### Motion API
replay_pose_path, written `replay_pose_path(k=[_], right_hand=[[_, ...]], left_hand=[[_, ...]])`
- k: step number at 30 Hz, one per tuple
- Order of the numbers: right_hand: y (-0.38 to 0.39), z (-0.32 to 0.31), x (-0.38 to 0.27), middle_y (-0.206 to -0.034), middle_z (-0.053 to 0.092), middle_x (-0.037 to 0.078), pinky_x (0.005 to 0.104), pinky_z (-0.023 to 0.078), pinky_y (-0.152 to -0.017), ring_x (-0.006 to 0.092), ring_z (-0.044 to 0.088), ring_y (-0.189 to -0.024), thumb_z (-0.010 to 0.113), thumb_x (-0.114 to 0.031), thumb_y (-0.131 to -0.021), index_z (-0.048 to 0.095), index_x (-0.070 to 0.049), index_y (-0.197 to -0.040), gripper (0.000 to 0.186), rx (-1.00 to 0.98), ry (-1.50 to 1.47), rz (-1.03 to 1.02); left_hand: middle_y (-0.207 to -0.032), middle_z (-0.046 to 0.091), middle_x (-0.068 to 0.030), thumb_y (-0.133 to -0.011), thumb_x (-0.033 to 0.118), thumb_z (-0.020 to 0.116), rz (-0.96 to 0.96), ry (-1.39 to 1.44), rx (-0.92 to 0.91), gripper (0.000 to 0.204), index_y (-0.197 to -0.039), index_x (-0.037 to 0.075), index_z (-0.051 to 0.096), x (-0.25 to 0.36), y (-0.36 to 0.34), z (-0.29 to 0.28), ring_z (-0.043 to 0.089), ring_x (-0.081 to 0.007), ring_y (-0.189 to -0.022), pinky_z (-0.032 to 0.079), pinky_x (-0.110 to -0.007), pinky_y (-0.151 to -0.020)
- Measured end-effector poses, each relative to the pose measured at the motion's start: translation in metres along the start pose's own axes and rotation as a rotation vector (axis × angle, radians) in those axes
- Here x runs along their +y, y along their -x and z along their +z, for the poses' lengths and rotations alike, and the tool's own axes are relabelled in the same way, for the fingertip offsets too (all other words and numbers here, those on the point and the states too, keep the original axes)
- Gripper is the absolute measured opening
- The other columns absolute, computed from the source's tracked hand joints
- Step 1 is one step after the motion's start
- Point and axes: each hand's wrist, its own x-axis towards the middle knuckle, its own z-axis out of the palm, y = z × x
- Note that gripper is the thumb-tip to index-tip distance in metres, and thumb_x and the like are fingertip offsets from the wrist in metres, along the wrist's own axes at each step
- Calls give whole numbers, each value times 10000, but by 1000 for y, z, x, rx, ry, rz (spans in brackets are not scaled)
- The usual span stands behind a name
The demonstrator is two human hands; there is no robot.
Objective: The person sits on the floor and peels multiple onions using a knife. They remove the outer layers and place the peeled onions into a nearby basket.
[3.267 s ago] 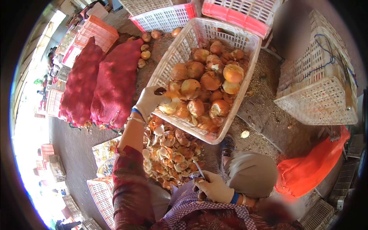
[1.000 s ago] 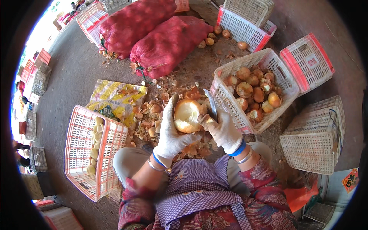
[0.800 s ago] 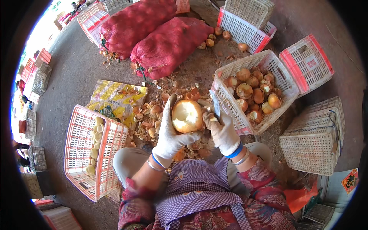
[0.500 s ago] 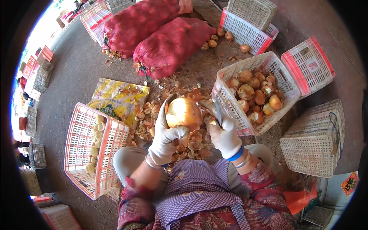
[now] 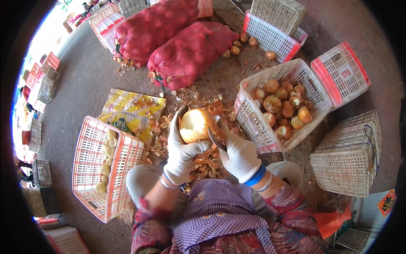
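My left hand (image 5: 182,146), in a white glove, grips a large, partly peeled pale onion (image 5: 195,125) held up over my lap. My right hand (image 5: 240,154), also gloved, holds a small knife (image 5: 217,139) with its blade against the onion's right side. Below both hands a heap of brown onion skins (image 5: 203,163) lies on the ground between my knees. A white crate of unpeeled onions (image 5: 279,106) stands just right of my right hand. A white and orange crate with several peeled onions (image 5: 105,165) stands to my left.
Two full red mesh sacks (image 5: 186,53) lie at the back. A yellow printed bag (image 5: 129,108) lies flat beside the left crate. Stacked crates (image 5: 342,70) and a woven basket (image 5: 349,158) stand at the right. Loose onions (image 5: 237,46) lie near a white crate (image 5: 275,34) behind.
Earlier my left hand reached into the crate of unpeeled onions. Since then it has brought an onion over my lap, and over the last second turned it against the knife.
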Motion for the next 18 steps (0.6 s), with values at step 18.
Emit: replay_pose_path(k=[18], right_hand=[[-4,-15,20,-1065,737,180,469,583,-713,376,724,-836,660,-103,-877,568,-116,-1454,585,-111,-125,106]], left_hand=[[-1472,500,-117,-473,100,1032,78,-364,-186,1239,-1532,-2,397,-5,5,-10,505,-241,-1365,397,-402,-1186]])
